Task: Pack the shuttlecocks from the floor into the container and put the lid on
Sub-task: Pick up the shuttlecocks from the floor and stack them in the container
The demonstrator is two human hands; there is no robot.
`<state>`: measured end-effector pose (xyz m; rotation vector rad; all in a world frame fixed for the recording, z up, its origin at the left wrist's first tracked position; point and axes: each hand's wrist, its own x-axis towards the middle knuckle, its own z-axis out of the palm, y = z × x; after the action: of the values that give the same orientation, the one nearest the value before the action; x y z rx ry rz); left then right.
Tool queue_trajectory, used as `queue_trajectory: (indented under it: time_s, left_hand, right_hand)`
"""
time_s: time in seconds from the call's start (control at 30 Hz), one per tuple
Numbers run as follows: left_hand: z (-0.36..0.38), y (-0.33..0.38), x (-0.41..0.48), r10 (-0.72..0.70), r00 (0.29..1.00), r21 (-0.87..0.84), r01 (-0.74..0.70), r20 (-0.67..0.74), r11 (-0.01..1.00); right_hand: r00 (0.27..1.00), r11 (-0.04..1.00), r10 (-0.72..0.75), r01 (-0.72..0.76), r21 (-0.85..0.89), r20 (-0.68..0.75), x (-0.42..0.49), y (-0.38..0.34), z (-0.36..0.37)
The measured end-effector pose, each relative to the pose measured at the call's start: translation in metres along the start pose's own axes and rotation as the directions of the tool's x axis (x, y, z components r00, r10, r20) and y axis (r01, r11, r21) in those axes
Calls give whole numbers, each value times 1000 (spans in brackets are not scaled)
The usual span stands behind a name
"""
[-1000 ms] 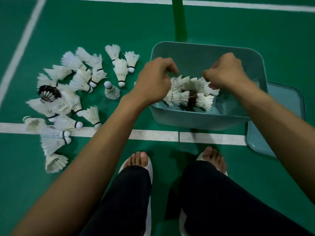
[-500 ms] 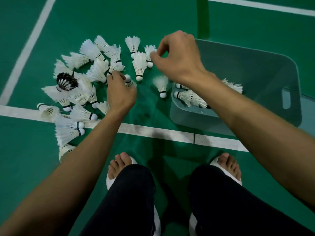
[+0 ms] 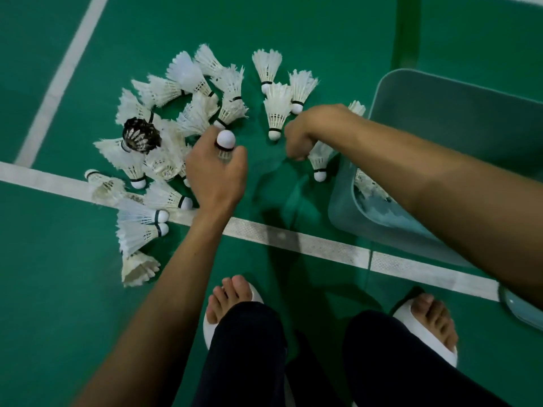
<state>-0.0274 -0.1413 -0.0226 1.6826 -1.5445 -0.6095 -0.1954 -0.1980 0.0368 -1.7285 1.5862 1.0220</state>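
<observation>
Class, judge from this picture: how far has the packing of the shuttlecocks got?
Done: a few packed shuttlecocks lie in the container. In hand: the left hand grips a cork-up shuttlecock; the right hand holds a second shuttlecock beside the container. Left: the floor pile, then the lid, still off.

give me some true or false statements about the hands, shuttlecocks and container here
1. The left hand holds a shuttlecock cork up. True.
2. The container is empty. False: packed shuttlecocks lie in it.
3. Every shuttlecock on the floor is white. False: a dark shuttlecock lies in the pile.
4. The right hand grips a second shuttlecock beside the container. True.
5. The lid is on the container. False: the container is open, and the lid lies on the floor.
</observation>
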Motion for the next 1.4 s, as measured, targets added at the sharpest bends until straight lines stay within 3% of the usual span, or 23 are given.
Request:
queue_trajectory:
  time_s: [0.07,0.17,0.27,0.33,0.43,0.53,0.63,0.77,0.87,1.03,1.1,1.17,1.23,1.4]
  left_hand:
    - [-19,-6,-15,-119,990,178,130,-69,975]
    - [-28,-21,-39,-307,946,308,325,-106,894]
    - [-20,-34,-53,-365,931,470,335,-30,816]
    - [-14,-40,-51,-362,932,492,312,7,812]
    - [-10,-36,-40,-329,943,443,275,50,854]
    - [-14,-8,-33,-248,969,287,231,24,930]
    - [-13,34,-28,-80,996,94,77,32,993]
    - [-3,93,-31,99,995,-114,-95,31,989]
    - [3,129,-42,221,973,-185,-205,70,961]
    - [26,170,-69,433,880,-143,-411,197,900]
    - [38,181,-78,468,807,-76,-474,361,877]
    - [50,188,-84,443,726,2,-522,526,853]
    - [64,193,-88,398,666,67,-558,630,827]
    - [93,187,-91,281,547,194,-654,789,731]
  right_hand:
    - [1000,998,-17,18,52,-25,0,-3,3]
    - [983,972,-34,74,222,-179,-8,-5,6]
    - [934,872,-43,208,443,-353,-23,-6,7]
    - [889,744,14,297,599,-458,-36,-8,8]
    - [749,576,203,430,696,-631,-53,-2,12]
    - [620,415,393,540,732,-680,-74,16,18]
    - [596,192,510,624,757,-620,-98,39,27]
    - [464,60,706,713,698,-535,-135,73,48]
    - [495,-19,740,693,720,-456,-155,104,73]
    - [465,15,815,581,814,-347,-183,148,122]
    - [429,132,839,436,890,-335,-190,159,141]
    - [384,257,864,221,941,-326,-189,165,159]
    - [351,306,885,56,950,-306,-184,170,175]
    - [388,413,870,-235,880,-304,-171,170,196]
